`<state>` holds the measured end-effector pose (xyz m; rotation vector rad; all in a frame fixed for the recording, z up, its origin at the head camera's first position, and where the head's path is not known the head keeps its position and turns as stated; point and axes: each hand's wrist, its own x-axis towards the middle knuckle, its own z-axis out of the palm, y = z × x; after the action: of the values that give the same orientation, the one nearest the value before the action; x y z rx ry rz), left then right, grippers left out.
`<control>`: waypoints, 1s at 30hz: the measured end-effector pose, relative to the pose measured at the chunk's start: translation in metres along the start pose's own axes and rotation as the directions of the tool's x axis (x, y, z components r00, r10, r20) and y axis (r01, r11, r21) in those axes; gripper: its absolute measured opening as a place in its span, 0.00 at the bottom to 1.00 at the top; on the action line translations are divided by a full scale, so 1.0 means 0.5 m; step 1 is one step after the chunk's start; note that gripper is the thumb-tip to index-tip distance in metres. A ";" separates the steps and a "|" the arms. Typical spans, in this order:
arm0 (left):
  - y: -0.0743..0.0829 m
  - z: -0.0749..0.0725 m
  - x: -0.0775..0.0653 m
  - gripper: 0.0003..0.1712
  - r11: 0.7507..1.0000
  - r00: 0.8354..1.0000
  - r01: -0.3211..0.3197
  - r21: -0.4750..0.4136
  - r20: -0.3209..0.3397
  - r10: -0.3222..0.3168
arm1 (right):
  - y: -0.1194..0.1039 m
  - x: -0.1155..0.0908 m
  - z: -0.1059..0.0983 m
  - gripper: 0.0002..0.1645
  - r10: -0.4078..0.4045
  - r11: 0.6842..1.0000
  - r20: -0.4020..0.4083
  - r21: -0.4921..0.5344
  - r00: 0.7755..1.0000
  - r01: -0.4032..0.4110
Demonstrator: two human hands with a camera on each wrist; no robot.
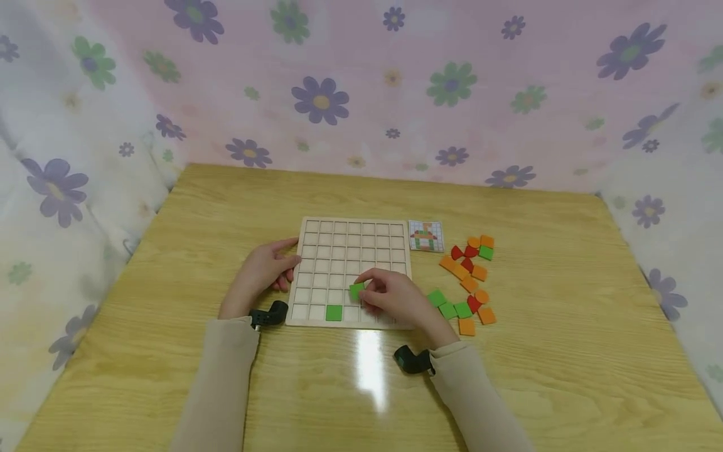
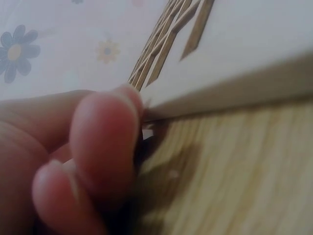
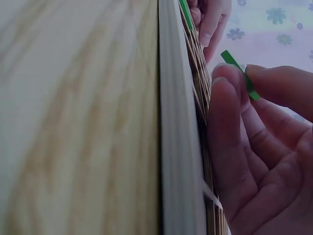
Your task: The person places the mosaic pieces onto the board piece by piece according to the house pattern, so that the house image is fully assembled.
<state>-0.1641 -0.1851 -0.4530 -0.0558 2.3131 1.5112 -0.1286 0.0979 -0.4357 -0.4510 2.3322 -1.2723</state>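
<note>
A wooden grid board lies on the table in the head view. A green square tile sits in its front row. My right hand pinches another green square tile between thumb and fingers over the board. The right wrist view shows this held tile tilted and above the grid. My left hand touches the board's left edge, thumb and forefinger against its side. In the left wrist view its fingertips are close up, beside the board's side wall.
A small pattern card lies at the board's back right corner. Right of the board are several loose pieces: green squares, orange squares, orange circles and red curved pieces. A flowered cloth hangs behind the table.
</note>
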 end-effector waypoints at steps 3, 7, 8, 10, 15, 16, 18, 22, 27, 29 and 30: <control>-0.006 0.001 -0.001 0.31 1.000 1.000 0.010 0.016 -0.007 -0.010 | -0.002 -0.003 0.008 0.10 0.000 1.000 0.007 0.004 1.000 0.000; -0.009 -0.001 -0.003 0.30 1.000 1.000 0.007 0.016 -0.027 -0.007 | -0.008 0.000 0.014 0.10 -0.004 1.000 0.012 0.009 1.000 0.004; -0.009 0.000 -0.004 0.30 1.000 1.000 0.007 0.010 -0.025 -0.006 | -0.009 0.001 0.015 0.10 0.003 1.000 0.016 0.011 1.000 -0.003; -0.008 0.002 -0.003 0.30 1.000 1.000 0.002 -0.005 -0.020 -0.002 | -0.009 0.004 0.017 0.10 0.008 1.000 0.012 -0.005 1.000 -0.007; -0.007 0.009 0.001 0.29 1.000 1.000 -0.024 -0.010 -0.019 0.024 | -0.007 0.011 0.026 0.11 -0.019 0.999 -0.010 -0.027 1.000 0.018; -0.008 0.010 0.001 0.29 1.000 0.999 -0.026 -0.008 -0.025 0.026 | -0.007 0.013 0.029 0.10 -0.021 1.000 -0.009 -0.023 1.000 0.021; -0.011 0.012 0.000 0.28 1.000 0.999 -0.021 -0.018 -0.029 0.020 | -0.005 0.015 0.036 0.09 -0.026 0.999 -0.003 -0.027 1.000 0.026; -0.014 0.019 0.001 0.28 0.999 0.999 -0.018 -0.041 -0.036 0.016 | -0.006 0.015 0.043 0.07 -0.012 0.996 -0.022 -0.089 1.000 0.010; -0.010 0.019 0.004 0.28 1.000 0.999 -0.012 -0.021 -0.031 0.012 | -0.019 0.017 0.045 0.09 -0.038 0.981 -0.074 -0.191 0.997 0.024; -0.009 0.015 0.003 0.28 1.000 0.999 -0.002 -0.015 -0.034 0.001 | -0.027 0.019 0.049 0.10 -0.059 0.972 -0.084 -0.233 0.995 0.038; -0.008 0.013 0.002 0.28 1.000 0.999 0.002 -0.012 -0.037 -0.002 | -0.031 0.020 0.050 0.10 -0.071 0.966 -0.088 -0.255 0.994 0.047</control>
<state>-0.1622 -0.1808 -0.4592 -0.0899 2.3315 1.5357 -0.1229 0.0671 -0.4366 -0.5558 2.5946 -1.0455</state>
